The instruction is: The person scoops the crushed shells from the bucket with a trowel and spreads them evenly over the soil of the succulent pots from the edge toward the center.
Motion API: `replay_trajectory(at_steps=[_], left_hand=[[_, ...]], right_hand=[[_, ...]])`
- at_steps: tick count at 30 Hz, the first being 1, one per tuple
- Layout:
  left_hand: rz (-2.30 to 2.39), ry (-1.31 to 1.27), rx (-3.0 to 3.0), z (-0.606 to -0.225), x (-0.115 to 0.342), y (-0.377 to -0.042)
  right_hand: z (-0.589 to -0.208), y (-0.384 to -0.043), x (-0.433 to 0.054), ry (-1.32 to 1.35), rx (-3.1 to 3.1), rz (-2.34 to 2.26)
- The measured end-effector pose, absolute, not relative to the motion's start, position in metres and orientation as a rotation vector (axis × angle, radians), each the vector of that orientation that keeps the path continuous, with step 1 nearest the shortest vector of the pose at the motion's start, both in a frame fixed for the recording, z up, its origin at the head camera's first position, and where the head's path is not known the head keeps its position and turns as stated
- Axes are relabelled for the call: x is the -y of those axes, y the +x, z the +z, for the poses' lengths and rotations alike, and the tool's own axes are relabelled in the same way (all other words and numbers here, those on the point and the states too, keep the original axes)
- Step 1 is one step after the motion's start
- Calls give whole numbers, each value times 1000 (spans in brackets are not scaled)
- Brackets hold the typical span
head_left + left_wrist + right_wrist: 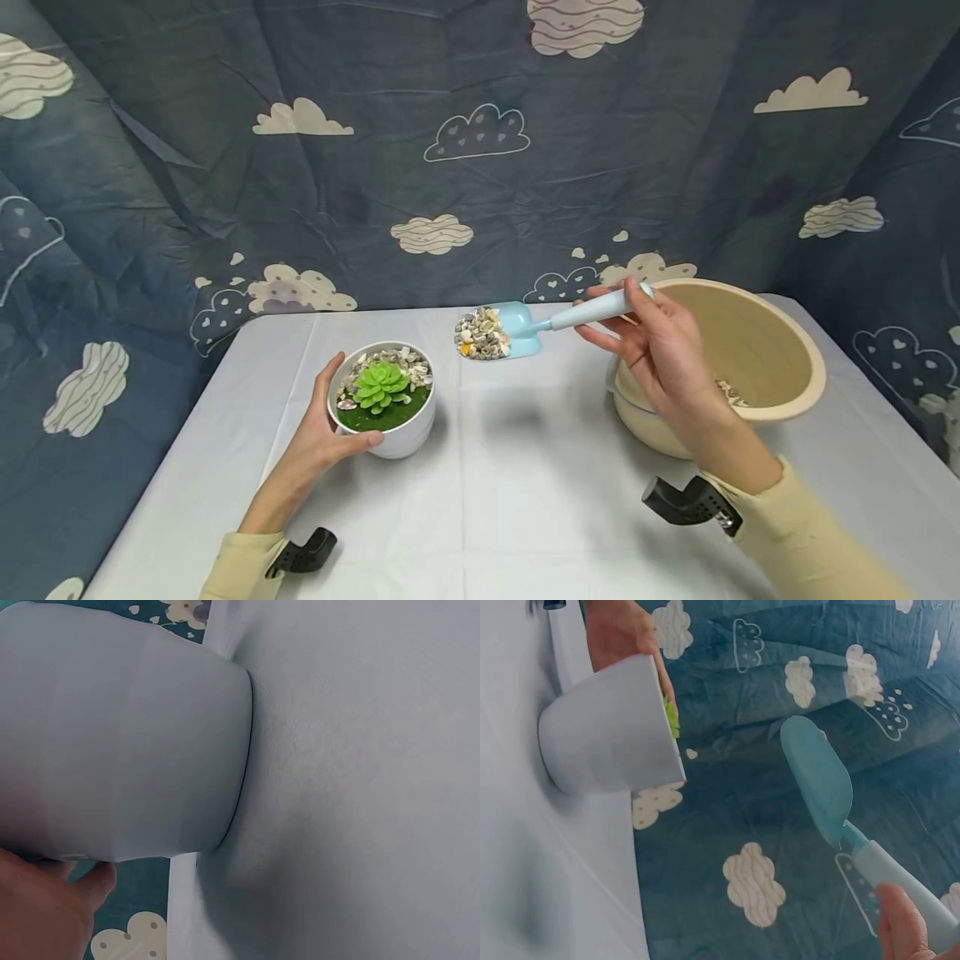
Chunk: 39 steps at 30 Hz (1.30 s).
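A white flower pot (408, 436) stands on the table with a green succulent (382, 386), green moss and small stones along its far side. My left hand (321, 437) grips the pot, thumb at the near rim and fingers round the left side. My right hand (663, 350) holds a light blue hand trowel (519, 321) by its handle, raised above the table to the right of the pot. Mixed pebbles (482, 335) fill the trowel's blade. In the right wrist view, the trowel's underside (817, 776) shows higher than the pot's rim.
A large cream tub (780, 350) stands at the right of the table behind my right forearm, with some pebbles (729, 393) inside. The white-covered table (525, 517) ends at a dark blue cloud-print cloth (480, 200) at the back and sides.
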<state>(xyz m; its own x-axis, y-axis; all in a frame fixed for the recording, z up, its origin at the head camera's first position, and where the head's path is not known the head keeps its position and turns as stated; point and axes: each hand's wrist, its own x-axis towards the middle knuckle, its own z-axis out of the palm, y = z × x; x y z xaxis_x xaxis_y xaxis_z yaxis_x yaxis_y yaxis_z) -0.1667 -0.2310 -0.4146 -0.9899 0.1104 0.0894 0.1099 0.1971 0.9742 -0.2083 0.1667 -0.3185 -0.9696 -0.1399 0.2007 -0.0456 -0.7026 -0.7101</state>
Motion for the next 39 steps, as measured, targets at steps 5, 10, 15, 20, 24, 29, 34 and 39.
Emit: replay_trajectory(at_steps=[5,10,15,20,24,29,34,39], left_hand=[[1949,207,-2424,-414,232,-166],[1982,234,-2414,-414,232,-167],[2026,247,-2419,-416,231,-168],[1987,238,-2440,-416,231,-169],[1965,217,-2448,-415,230,-169],[1966,231,-2443,-414,230,-169],[1973,255,-2415,-414,232,-169],[1984,249,-2383,-414,234,-167]], right_hand=[[-322,-209,-157,-351,-1237,-2822],[-325,-211,-147,-350,-1289,-2821],[-330,-211,-138,-318,-1313,-2819],[-336,-213,-128,-294,-1344,-2813],[-340,-214,-121,-286,-1389,-2800],[-345,-215,-113,-271,-1454,-2789],[-348,-215,-106,-256,-1519,-2785],[-351,-213,-99,-272,-1593,-2789]])
